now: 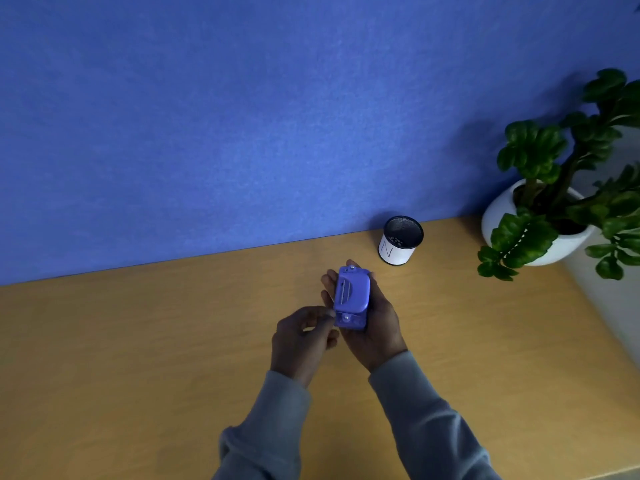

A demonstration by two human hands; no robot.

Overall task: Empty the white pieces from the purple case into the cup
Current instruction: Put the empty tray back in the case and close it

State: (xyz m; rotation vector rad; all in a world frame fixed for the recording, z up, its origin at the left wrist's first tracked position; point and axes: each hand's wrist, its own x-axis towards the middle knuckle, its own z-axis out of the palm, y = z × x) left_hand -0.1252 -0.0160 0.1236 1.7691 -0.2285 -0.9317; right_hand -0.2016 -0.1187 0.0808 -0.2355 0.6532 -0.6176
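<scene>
Head view: purple case (351, 296) cradled in right hand (372, 323), left hand (301, 337) pinching its near latch; cup (400, 241) well beyond. Risk judged: pieces spilling onto tabletop (173, 341) if opened there.

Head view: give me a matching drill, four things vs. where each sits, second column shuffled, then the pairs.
Things:
1. case
2. cup
3. plant
4. left hand

Places:
A. far right of the desk, in a white pot
B. cradled in the right hand
C. on the desk by the blue wall
D. fingertips at the case's near end

Pairs: 1-B, 2-C, 3-A, 4-D
</scene>
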